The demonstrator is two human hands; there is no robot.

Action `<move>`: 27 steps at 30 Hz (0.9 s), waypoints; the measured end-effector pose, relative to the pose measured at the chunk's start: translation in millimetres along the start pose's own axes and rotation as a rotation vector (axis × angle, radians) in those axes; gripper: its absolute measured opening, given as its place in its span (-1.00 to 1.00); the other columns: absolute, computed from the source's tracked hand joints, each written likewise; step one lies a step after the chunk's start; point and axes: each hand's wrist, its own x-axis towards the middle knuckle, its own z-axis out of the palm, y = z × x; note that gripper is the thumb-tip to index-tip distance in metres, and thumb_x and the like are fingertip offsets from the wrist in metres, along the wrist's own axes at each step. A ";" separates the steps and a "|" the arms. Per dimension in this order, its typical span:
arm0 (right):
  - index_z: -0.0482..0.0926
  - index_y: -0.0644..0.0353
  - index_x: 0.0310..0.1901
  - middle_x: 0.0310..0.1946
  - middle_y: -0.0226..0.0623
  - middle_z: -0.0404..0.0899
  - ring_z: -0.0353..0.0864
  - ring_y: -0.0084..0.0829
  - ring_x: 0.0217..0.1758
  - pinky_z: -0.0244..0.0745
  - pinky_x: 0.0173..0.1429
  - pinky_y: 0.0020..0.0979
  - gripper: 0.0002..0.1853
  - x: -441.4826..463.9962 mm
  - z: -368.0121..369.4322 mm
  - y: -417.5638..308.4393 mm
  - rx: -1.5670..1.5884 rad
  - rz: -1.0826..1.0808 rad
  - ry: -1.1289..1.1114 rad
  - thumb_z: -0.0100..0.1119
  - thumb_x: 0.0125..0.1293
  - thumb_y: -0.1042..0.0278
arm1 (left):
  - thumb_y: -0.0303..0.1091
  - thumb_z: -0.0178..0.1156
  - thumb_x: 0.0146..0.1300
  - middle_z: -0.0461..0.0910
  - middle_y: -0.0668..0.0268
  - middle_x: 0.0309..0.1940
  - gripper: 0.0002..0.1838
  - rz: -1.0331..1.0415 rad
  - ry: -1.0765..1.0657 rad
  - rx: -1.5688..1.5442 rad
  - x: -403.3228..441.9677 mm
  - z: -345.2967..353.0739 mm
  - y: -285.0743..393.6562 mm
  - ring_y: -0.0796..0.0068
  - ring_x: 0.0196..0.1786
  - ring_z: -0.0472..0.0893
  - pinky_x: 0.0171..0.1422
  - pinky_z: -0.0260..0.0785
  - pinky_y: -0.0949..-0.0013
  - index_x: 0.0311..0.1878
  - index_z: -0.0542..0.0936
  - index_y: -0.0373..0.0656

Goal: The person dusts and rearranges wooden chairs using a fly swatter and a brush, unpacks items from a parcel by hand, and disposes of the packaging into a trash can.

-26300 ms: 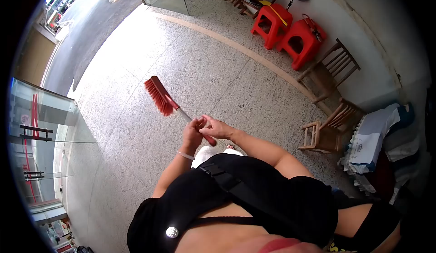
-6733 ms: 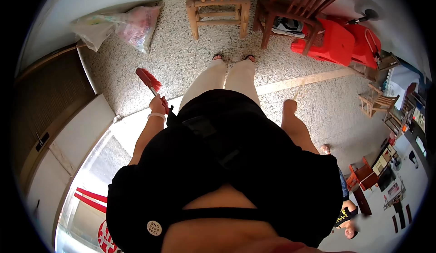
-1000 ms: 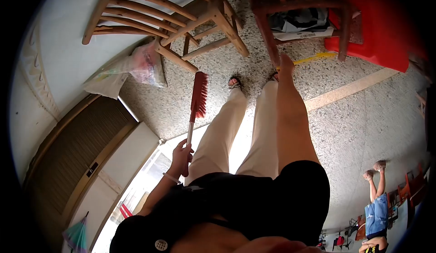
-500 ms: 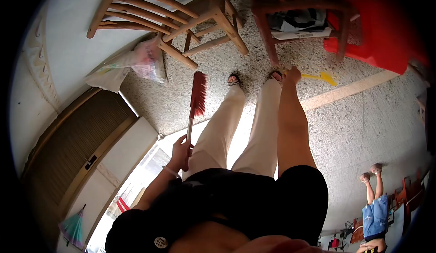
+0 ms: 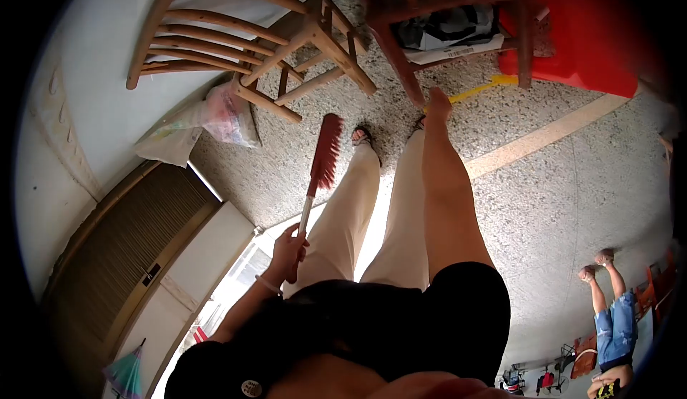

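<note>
My left hand point(image 5: 288, 250) is wrapped round the handle of a dark red bristle brush point(image 5: 325, 154). The brush points away from me, its bristles facing right, beside my left leg. With my arm stretched forward, my right hand point(image 5: 438, 103) grips a thin yellow long-handled tool point(image 5: 476, 93). Its wider far end lies close to a leg of the dark reddish chair point(image 5: 409, 77); whether the two touch I cannot tell. The exact kind of the yellow tool is unclear.
A light wooden chair point(image 5: 315, 41) stands ahead on the left, with stuffed plastic bags point(image 5: 227, 116) by the wall. Something large and red point(image 5: 587, 48) is at the far right. Another person point(image 5: 615, 327) is off to the right. A folded umbrella point(image 5: 126, 372) is lower left.
My right hand has moved forward and slightly left, and the yellow tool's far end has swung up towards the dark chair. The brush has tilted a little to the right.
</note>
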 end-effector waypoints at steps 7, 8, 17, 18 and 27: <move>0.41 0.18 0.02 -0.76 -0.37 0.28 0.22 -0.55 -0.81 0.09 -0.71 -0.55 -0.61 -3.7 31.9 -39.8 -0.111 -0.022 -0.346 -0.11 0.10 0.45 | -0.37 0.02 0.18 0.41 0.29 -0.59 -0.56 -0.075 0.040 0.058 8.9 -6.8 -10.7 0.64 -0.72 0.30 -0.68 0.14 0.56 0.13 0.25 -0.26; 0.43 0.20 -0.01 -0.78 -0.38 0.26 0.20 -0.57 -0.83 0.06 -0.72 -0.57 -0.63 -6.2 27.5 -45.6 -0.067 0.017 -0.421 -0.11 0.10 0.45 | -0.37 0.03 0.18 0.41 0.29 -0.59 -0.56 -0.086 0.049 0.041 11.0 -6.8 -12.1 0.64 -0.72 0.30 -0.67 0.14 0.56 0.13 0.26 -0.26; 0.52 0.29 -0.42 -0.72 -0.38 0.36 0.27 -0.62 -0.77 0.10 -0.71 -0.60 -0.84 14.8 23.9 -25.4 -0.006 -0.133 -0.337 0.07 0.06 0.36 | -0.38 0.03 0.18 0.40 0.29 -0.59 -0.59 -0.093 0.064 -0.041 15.5 -7.2 3.9 0.62 -0.70 0.32 -0.66 0.17 0.54 0.10 0.29 -0.22; 0.52 0.28 -0.41 -0.70 -0.37 0.37 0.28 -0.62 -0.76 0.12 -0.71 -0.61 -0.84 11.9 22.3 -25.6 -0.004 -0.128 -0.325 0.08 0.06 0.36 | -0.38 0.03 0.18 0.40 0.29 -0.59 -0.59 -0.083 0.065 -0.026 15.2 -7.3 6.8 0.63 -0.70 0.32 -0.66 0.18 0.54 0.11 0.29 -0.22; 0.58 0.25 -0.35 -0.56 -0.38 0.53 0.48 -0.61 -0.52 0.39 -0.42 -0.58 -0.80 -6.6 11.7 -22.9 0.012 -0.170 -0.397 0.10 0.05 0.32 | -0.39 0.03 0.19 0.40 0.30 -0.59 -0.58 -0.045 0.000 -0.010 16.6 -1.7 17.4 0.65 -0.69 0.31 -0.64 0.17 0.55 0.12 0.27 -0.23</move>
